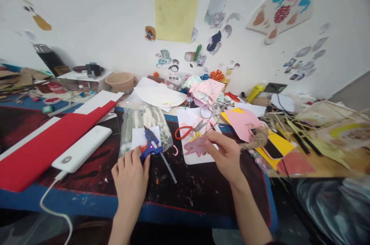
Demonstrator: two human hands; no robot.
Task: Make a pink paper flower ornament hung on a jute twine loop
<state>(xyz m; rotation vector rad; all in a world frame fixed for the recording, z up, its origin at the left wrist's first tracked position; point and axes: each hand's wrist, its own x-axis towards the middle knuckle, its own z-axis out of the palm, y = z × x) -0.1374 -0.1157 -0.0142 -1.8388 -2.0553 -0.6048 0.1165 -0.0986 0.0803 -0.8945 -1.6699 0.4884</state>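
My left hand rests on the dark mat and grips the handle of a blue hot glue gun, whose nozzle points away from me over a small white paper. A glue stick juts out behind the gun. My right hand pinches a pink cut-out shape above a white sheet. Red-handled scissors lie just beyond the pink shape.
A white power bank with a cable and a red sheet lie to the left. A clear plastic bag, pink and yellow paper, a phone, twine and sticks crowd the back and right. The wall carries stickers.
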